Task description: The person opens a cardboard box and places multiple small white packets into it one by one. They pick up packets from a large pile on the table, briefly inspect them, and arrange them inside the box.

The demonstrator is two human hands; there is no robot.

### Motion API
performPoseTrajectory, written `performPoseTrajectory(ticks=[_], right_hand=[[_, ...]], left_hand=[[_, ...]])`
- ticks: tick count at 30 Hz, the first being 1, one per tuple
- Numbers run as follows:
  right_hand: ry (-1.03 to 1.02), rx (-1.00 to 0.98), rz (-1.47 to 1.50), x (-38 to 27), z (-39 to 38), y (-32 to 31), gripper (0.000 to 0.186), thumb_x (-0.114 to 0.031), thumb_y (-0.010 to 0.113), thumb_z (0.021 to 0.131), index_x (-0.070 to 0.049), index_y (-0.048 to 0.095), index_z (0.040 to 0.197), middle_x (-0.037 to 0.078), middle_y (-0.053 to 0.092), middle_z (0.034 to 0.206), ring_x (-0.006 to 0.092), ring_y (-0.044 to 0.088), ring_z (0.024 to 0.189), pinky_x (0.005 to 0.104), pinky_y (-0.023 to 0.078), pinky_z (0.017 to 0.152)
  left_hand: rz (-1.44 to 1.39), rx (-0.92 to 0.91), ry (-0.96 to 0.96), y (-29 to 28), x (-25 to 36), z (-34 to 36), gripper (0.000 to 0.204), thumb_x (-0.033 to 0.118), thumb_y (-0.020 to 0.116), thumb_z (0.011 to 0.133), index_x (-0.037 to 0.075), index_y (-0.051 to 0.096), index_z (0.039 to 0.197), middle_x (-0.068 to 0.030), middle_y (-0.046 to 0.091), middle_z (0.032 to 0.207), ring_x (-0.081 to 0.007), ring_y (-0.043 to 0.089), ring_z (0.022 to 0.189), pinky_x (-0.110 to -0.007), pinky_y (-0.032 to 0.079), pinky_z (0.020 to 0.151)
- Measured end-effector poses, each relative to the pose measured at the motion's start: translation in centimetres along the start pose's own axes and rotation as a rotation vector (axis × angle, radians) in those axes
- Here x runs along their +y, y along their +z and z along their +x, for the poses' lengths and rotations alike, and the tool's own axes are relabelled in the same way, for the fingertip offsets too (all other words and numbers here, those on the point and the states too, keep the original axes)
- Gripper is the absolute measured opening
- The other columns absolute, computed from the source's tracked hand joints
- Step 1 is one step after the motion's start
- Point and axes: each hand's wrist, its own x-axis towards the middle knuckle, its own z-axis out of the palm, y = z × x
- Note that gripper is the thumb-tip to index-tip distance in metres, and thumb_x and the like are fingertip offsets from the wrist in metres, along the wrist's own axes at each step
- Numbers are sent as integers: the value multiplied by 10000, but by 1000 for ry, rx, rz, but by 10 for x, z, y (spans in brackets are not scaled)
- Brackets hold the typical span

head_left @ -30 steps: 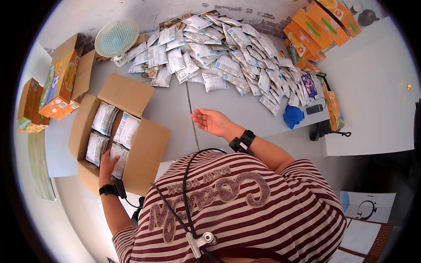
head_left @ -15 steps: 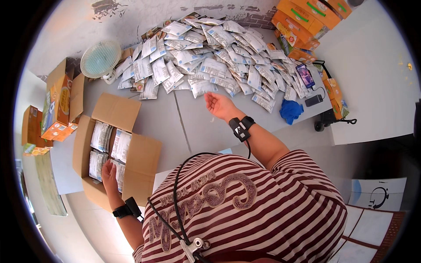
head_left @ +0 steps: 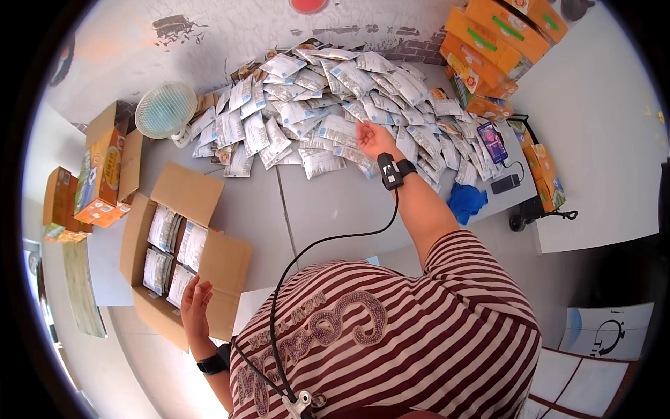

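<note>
My right hand [head_left: 375,140] is at the front of a heap of white sachets [head_left: 338,130]. Its fingers are loosely curled and apart, with the tips by the lower edge of one sachet; no sachet is visibly lifted. My left hand [head_left: 196,302] is raised over the near edge of an open cardboard carton [head_left: 230,269], its fingers apart and nothing in them. Inside the carton, upright bundles of white sachets [head_left: 190,244] stand in separate groups. Both wrists wear black straps, the right one with a small cabled device.
A fan [head_left: 166,112] stands left of the heap, with orange boxes [head_left: 99,174] beyond the carton. On the right lie a blue cloth [head_left: 465,202], a phone [head_left: 493,142] and a black power bank [head_left: 506,184]. More orange boxes [head_left: 481,52] are stacked at the back right, near a cart [head_left: 534,209].
My right hand has moved forward and right, from the table in front of the heap to the sachets. My left hand has drawn back from the bundles to the carton's near edge.
</note>
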Motion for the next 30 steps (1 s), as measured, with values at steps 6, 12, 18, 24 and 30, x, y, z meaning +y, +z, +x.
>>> performPoseTrajectory(ticks=[6,12,18,24,30], right_hand=[[-43,100,-77,-23,72,23,268,-188,486,896,48,434,1012,167,534,971,237,579,788,284,500,610],[-68,87,-220,-38,150,18,310,-242,444,911,52,432,1006,155,551,893,244,564,771,344,490,637],[-106,177,-277,-28,156,37,308,-312,463,912,-7,483,870,87,555,749,165,547,600,280,486,493],[-197,161,-168,-25,137,51,306,-274,533,887,19,455,925,95,547,794,188,595,676,268,501,487],[-335,-10,106,-26,108,53,258,-69,550,845,54,427,1035,159,502,1030,279,568,931,354,525,779]], left_hand=[[-32,56,4,12,-1,-26,384,246,520,905,36,469,1221,-73,582,1047,-149,544,984,-274,427,848],[-54,126,8,8,-8,-50,382,245,523,903,34,470,1218,-75,587,1036,-151,551,975,-269,431,837],[-70,202,-9,9,-13,-71,371,236,527,901,35,476,1209,-75,593,1024,-153,559,968,-263,435,827],[-52,217,-24,12,-11,-74,371,236,531,899,31,481,1204,-75,595,1018,-155,562,963,-258,437,823],[-18,147,-38,18,-9,-58,385,241,536,895,29,482,1212,-78,592,1023,-158,559,971,-259,433,829]])
